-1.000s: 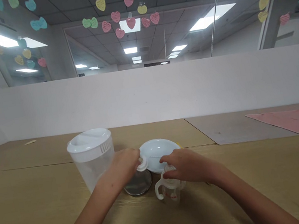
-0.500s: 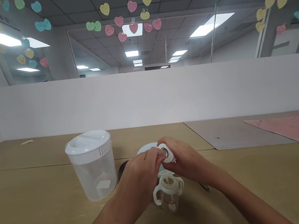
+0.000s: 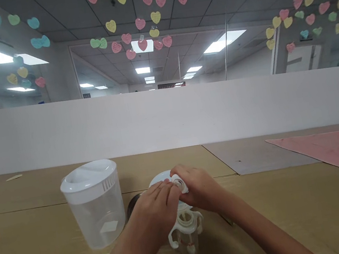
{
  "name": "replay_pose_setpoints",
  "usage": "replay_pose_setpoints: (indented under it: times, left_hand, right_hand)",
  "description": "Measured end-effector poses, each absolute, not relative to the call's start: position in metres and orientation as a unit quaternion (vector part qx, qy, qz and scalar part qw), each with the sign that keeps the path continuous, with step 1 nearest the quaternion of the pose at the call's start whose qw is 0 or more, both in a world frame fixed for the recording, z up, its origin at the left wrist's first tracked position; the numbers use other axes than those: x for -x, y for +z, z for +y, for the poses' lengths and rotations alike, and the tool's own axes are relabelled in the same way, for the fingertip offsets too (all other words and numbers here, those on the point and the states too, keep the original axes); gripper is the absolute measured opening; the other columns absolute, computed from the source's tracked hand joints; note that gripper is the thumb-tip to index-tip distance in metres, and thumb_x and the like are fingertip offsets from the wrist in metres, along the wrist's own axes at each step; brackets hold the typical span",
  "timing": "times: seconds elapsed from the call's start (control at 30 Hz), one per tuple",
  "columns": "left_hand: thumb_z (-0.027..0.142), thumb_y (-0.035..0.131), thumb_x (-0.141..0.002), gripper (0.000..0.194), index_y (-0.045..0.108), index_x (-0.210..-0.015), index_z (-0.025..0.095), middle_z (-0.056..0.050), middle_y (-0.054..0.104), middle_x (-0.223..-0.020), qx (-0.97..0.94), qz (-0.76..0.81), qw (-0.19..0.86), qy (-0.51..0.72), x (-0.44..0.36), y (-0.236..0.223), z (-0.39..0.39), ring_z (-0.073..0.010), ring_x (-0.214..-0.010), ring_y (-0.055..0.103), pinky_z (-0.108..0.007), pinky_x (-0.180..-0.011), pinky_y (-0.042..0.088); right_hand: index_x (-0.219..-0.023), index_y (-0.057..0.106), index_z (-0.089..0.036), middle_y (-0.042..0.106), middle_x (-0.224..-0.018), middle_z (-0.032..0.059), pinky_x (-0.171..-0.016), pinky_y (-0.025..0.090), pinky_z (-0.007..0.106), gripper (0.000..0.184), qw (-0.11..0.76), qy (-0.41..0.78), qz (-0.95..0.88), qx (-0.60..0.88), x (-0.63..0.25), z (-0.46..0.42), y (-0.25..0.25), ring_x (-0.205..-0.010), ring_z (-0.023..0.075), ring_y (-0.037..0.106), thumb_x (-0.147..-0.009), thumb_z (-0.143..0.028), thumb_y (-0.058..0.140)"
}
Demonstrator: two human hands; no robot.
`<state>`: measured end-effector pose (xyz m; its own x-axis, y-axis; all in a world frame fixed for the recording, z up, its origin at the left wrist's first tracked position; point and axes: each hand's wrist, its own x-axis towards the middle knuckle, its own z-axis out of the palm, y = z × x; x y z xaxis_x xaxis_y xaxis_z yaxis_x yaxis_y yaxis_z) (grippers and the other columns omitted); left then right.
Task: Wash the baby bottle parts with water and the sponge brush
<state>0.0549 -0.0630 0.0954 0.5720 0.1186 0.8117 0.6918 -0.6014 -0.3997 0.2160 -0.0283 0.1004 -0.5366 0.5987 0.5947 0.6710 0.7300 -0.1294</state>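
On the table (image 3: 28, 235), left to right: one lidded plastic jug (image 3: 93, 203) with one small white label (image 3: 110, 226), unreadable, then the left hand (image 3: 153, 215) and right hand (image 3: 200, 188), fingers (image 3: 166, 185) closed on one white bottle collar (image 3: 179, 184), held above one two-handled baby bottle (image 3: 186, 231).

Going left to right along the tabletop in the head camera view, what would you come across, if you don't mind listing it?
Translucent lidded plastic container → left hand → right hand → pink sheet
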Motion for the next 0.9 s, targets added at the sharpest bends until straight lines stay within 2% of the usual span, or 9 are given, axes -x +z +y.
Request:
replay_pose_setpoints:
  times: [0.1,0.2,0.27,0.4,0.5,0.6,0.73,0.9]
  left_hand:
    - [0.004,0.035,-0.083,0.02,0.052,-0.086,0.013,-0.005,0.064,-0.073,0.791,-0.246,0.417,-0.374,-0.058,0.094,-0.065,-0.0158,-0.075,0.063,-0.028,-0.074,0.051]
    - [0.011,0.038,-0.085,0.015,0.052,-0.086,0.016,-0.003,0.063,-0.07,0.821,-0.333,0.335,-0.321,-0.055,0.095,-0.065,-0.0165,-0.064,0.061,-0.028,-0.059,0.05]
    - [0.019,0.04,-0.086,0.014,0.052,-0.093,0.018,-0.002,0.064,-0.075,0.834,-0.39,0.259,-0.293,-0.05,0.095,-0.063,-0.017,-0.063,0.061,-0.028,-0.053,0.047]
    - [0.031,0.04,-0.088,0.023,0.048,-0.108,0.023,-0.003,0.065,-0.091,0.85,-0.398,0.168,-0.3,-0.045,0.095,-0.059,-0.0171,-0.077,0.062,-0.027,-0.062,0.048]
    - [0.031,0.041,-0.087,0.022,0.05,-0.105,0.023,-0.002,0.066,-0.087,0.841,-0.387,0.184,-0.329,-0.046,0.096,-0.061,-0.0169,-0.074,0.062,-0.027,-0.061,0.047]
    - [0.03,0.042,-0.086,0.021,0.052,-0.101,0.021,-0.003,0.066,-0.081,0.821,-0.373,0.237,-0.36,-0.048,0.1,-0.065,-0.0165,-0.067,0.061,-0.026,-0.057,0.047]
    - [0.027,0.04,-0.086,0.021,0.056,-0.097,0.018,-0.005,0.066,-0.083,0.795,-0.326,0.302,-0.414,-0.051,0.11,-0.078,-0.0166,-0.071,0.062,-0.026,-0.061,0.048]
    - [0.02,0.042,-0.083,0.021,0.058,-0.097,0.017,-0.006,0.067,-0.085,0.801,-0.316,0.302,-0.41,-0.055,0.116,-0.088,-0.0163,-0.075,0.063,-0.024,-0.059,0.05]
  right_hand:
    - [-0.078,0.049,-0.017,0.052,-0.072,0.0013,-0.049,0.023,0.023,0.009,0.312,-0.129,-0.862,0.377,-0.212,-0.027,0.095,-0.059,0.0119,0.042,-0.073,-0.025,0.05]
    - [-0.076,0.05,-0.017,0.051,-0.078,0.0034,-0.051,0.026,0.023,0.013,0.305,-0.145,-0.865,0.371,-0.213,-0.027,0.095,-0.065,0.0131,0.043,-0.068,-0.027,0.053]
    - [-0.074,0.051,-0.016,0.05,-0.08,0.0045,-0.052,0.027,0.023,0.013,0.297,-0.151,-0.863,0.379,-0.216,-0.027,0.097,-0.068,0.0142,0.043,-0.068,-0.027,0.054]
    - [-0.081,0.054,-0.016,0.051,-0.083,0.0051,-0.053,0.029,0.024,0.014,0.303,-0.153,-0.853,0.396,-0.219,-0.029,0.103,-0.071,0.0149,0.045,-0.07,-0.024,0.054]
    - [-0.086,0.054,-0.017,0.053,-0.084,0.0041,-0.056,0.032,0.025,0.017,0.311,-0.151,-0.862,0.371,-0.217,-0.038,0.107,-0.074,0.0154,0.046,-0.071,-0.023,0.054]
    - [-0.081,0.054,-0.017,0.052,-0.079,0.003,-0.056,0.032,0.025,0.014,0.311,-0.147,-0.869,0.355,-0.215,-0.044,0.11,-0.07,0.0149,0.045,-0.071,-0.026,0.055]
    - [-0.08,0.053,-0.018,0.052,-0.08,0.003,-0.054,0.031,0.023,0.012,0.329,-0.142,-0.864,0.354,-0.216,-0.044,0.11,-0.068,0.0133,0.045,-0.072,-0.026,0.054]
    - [-0.079,0.052,-0.018,0.052,-0.079,0.0026,-0.053,0.029,0.023,0.008,0.342,-0.165,-0.857,0.349,-0.217,-0.043,0.109,-0.069,0.0135,0.044,-0.072,-0.021,0.052]
